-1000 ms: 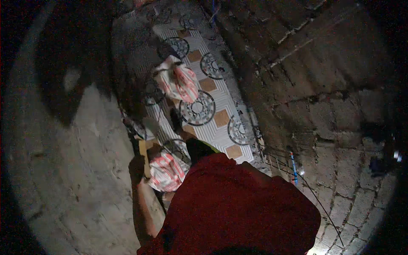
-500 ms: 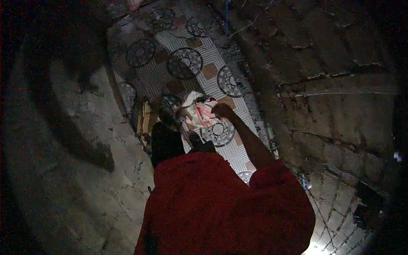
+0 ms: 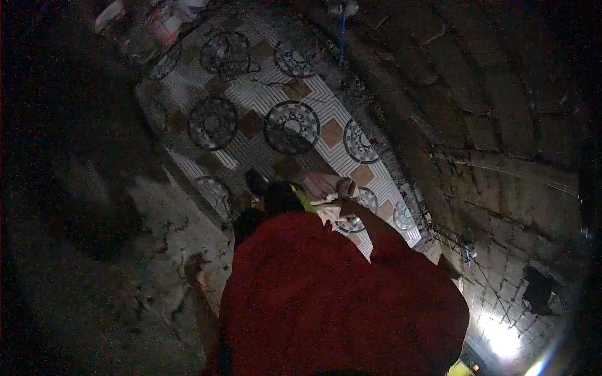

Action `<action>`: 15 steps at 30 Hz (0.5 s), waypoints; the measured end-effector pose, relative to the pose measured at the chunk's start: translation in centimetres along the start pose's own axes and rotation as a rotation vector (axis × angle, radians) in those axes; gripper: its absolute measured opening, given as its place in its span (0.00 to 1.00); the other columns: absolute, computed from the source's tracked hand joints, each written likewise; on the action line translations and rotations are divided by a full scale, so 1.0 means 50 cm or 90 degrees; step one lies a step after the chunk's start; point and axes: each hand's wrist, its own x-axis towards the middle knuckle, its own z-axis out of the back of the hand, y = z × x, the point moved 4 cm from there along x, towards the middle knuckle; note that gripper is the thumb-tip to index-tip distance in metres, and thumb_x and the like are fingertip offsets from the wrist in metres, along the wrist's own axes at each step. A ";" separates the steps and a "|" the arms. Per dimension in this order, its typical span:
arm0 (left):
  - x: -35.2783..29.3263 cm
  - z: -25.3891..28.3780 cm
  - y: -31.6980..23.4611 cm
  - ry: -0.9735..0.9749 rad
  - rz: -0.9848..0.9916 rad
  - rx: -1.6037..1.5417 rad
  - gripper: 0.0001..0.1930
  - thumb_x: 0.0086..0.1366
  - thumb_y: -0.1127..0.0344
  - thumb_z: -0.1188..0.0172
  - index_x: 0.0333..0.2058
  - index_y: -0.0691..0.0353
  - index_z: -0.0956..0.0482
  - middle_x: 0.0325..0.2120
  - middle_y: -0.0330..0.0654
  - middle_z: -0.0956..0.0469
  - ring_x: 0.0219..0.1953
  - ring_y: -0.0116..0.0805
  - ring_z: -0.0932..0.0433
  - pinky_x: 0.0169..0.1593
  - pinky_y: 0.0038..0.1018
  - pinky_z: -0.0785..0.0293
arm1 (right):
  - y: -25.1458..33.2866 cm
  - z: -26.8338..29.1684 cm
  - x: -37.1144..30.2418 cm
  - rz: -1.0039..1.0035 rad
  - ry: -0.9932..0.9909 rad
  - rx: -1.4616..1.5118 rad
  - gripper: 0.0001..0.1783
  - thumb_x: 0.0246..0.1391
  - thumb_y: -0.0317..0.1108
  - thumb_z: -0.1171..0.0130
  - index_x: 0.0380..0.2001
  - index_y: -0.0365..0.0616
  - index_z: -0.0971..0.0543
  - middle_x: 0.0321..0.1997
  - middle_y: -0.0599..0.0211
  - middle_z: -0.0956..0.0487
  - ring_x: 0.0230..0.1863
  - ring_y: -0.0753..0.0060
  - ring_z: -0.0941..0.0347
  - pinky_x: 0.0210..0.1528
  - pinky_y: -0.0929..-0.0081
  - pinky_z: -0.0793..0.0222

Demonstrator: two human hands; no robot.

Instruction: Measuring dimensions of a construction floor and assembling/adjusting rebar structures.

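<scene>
My right hand [image 3: 348, 205] reaches over the patterned floor covering [image 3: 332, 133], its fingers closed on a pale crumpled piece with pink stripes [image 3: 320, 183]. Dim light leaves it unclear whether this is a cloth or a soft bag. Beside it on the left is a narrow yellow-green strip [image 3: 301, 198]. A dark rounded shape [image 3: 256, 182] lies just beyond, too dim to name. The red garment [image 3: 338, 288] and dark shapes next to it hide my left hand.
A brick wall [image 3: 501, 119] runs along the right, with a blue upright line [image 3: 342, 37] near its far end. Pale and reddish items [image 3: 166, 25] lie at the far left. Bare rough ground [image 3: 169, 219] borders the covering. A bright light [image 3: 500, 335] glares at lower right.
The view has shifted, showing more of the covering's far end. My right hand and the striped piece appear lower, closer to the red garment. My left hand has dropped from sight.
</scene>
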 end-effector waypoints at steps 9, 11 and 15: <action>0.635 -0.292 -0.489 0.281 -0.122 0.131 0.29 0.49 0.62 0.36 0.53 0.54 0.30 0.51 0.43 0.29 0.52 0.40 0.31 0.56 0.36 0.38 | 0.391 0.264 0.035 0.185 -0.259 0.068 0.11 0.46 0.44 0.45 0.26 0.50 0.20 0.22 0.61 0.24 0.22 0.59 0.28 0.32 0.62 0.31; 0.668 -0.572 -0.634 0.512 0.083 0.029 0.15 0.63 0.62 0.50 0.42 0.66 0.26 0.30 0.44 0.23 0.21 0.30 0.29 0.25 0.28 0.31 | 0.289 0.329 0.086 0.050 -0.320 -0.183 0.12 0.47 0.44 0.45 0.26 0.49 0.20 0.23 0.62 0.24 0.25 0.60 0.28 0.33 0.62 0.31; 0.877 -0.552 -0.751 0.464 -0.563 0.389 0.15 0.64 0.62 0.54 0.41 0.68 0.26 0.31 0.41 0.23 0.23 0.28 0.28 0.27 0.24 0.30 | 0.568 0.665 0.286 0.123 -0.332 -0.355 0.14 0.48 0.45 0.45 0.27 0.47 0.20 0.25 0.61 0.24 0.28 0.60 0.27 0.35 0.63 0.30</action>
